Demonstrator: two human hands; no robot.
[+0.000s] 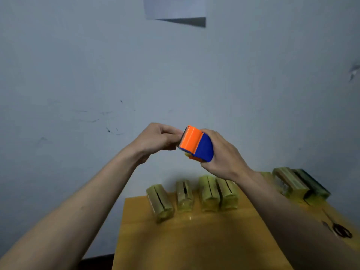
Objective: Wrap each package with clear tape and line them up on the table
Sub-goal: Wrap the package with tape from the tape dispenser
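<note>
My right hand (224, 154) grips an orange and blue tape dispenser (196, 144), held up in front of the wall above the table. My left hand (157, 140) has its fingers curled at the dispenser's orange cutter end; whether it pinches the clear tape end I cannot tell. Several yellowish taped packages stand in a row along the back of the wooden table (194, 240), among them one at the left (159, 203), a pair side by side (219, 193) and two at the far right (300, 185).
Dark-handled scissors (339, 228) lie near the table's right edge. A grey wall stands right behind the table, with a sheet of paper (175, 6) stuck high on it. The table's left edge drops off to a dark floor.
</note>
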